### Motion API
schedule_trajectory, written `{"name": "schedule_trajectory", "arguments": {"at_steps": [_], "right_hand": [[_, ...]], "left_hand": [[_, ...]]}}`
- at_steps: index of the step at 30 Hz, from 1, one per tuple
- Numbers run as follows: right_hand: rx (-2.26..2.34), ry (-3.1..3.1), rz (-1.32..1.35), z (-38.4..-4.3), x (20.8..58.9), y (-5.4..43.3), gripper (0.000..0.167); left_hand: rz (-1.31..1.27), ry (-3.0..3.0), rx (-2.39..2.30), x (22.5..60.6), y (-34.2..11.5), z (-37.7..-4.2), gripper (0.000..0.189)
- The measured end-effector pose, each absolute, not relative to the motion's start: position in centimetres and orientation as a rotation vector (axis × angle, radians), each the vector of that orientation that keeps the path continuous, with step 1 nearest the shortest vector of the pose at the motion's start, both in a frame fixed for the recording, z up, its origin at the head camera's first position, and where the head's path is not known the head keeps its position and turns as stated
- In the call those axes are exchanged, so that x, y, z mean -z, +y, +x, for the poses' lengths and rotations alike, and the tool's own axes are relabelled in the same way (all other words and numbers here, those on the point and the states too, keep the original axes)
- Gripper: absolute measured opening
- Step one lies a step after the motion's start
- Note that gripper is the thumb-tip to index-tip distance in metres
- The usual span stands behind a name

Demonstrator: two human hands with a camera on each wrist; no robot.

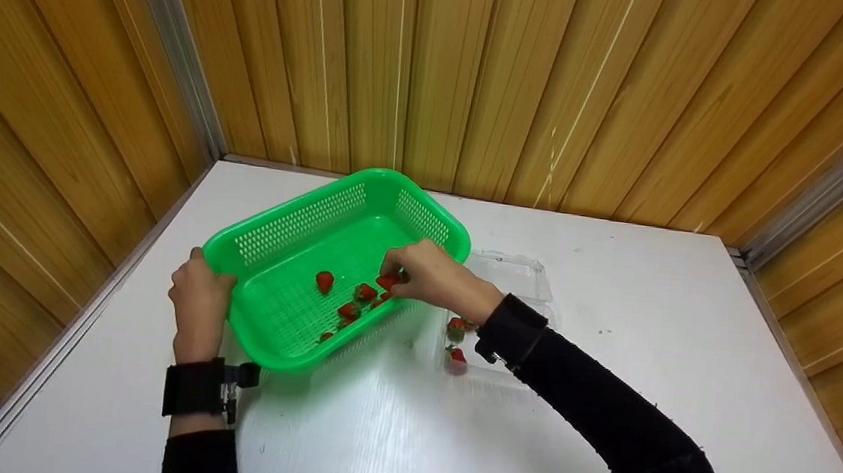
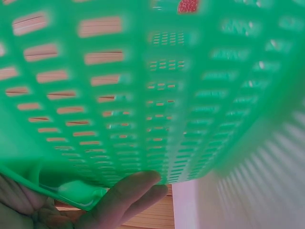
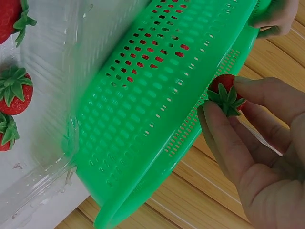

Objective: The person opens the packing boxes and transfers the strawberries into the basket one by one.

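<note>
A green plastic basket (image 1: 302,227) with perforated sides sits on the white table, tilted toward the person. My left hand (image 1: 199,305) grips its left rim, the thumb on the inner side. Between the fingertips of my right hand (image 1: 437,275) is a strawberry (image 3: 225,93) with green leaves, pinched just over the basket's right-hand rim. Several strawberries (image 1: 324,282) lie on the basket floor, most of them gathered along the near right wall. Beneath the right wrist stands a clear plastic box (image 1: 512,274) with its lid folded back, holding strawberries (image 3: 18,93).
The white table (image 1: 655,330) is bounded at the back and sides by wood-patterned panels (image 1: 449,81). Both forearms wear black sleeves (image 1: 605,394) and wrist straps. The basket's far end comes close to the back panel.
</note>
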State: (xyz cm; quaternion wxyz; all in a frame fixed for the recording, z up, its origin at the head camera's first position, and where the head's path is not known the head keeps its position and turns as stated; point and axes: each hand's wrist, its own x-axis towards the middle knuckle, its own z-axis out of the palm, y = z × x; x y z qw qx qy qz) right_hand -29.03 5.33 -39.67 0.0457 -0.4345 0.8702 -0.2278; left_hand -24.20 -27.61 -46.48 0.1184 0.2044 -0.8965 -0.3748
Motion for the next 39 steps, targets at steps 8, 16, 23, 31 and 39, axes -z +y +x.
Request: {"name": "schedule_trajectory", "arguments": {"at_steps": [8, 16, 23, 31, 39], "right_hand": [[0.727, 2.652, -1.296, -29.0, 39.8, 5.3, 0.013], [0.726, 2.671, -1.289, -29.2, 39.8, 5.3, 0.022], [0.696, 2.686, -1.29, -29.0, 40.0, 6.5, 0.021], [0.727, 2.667, -1.223, -28.2, 40.4, 10.4, 0.023], [0.518, 2.645, -1.013, -26.4, 41.8, 15.8, 0.02]], "left_hand": [[0.586, -2.628, 1.096, 46.5, -27.7, -24.4, 0.063], [0.58, -2.635, 1.097, 46.5, -27.7, -24.3, 0.062], [0.545, -2.6, 1.061, 46.7, -27.6, -24.3, 0.049], [0.531, -2.587, 1.075, 46.6, -27.5, -24.2, 0.048], [0.559, -2.609, 1.098, 46.6, -27.7, -24.2, 0.055]]}}
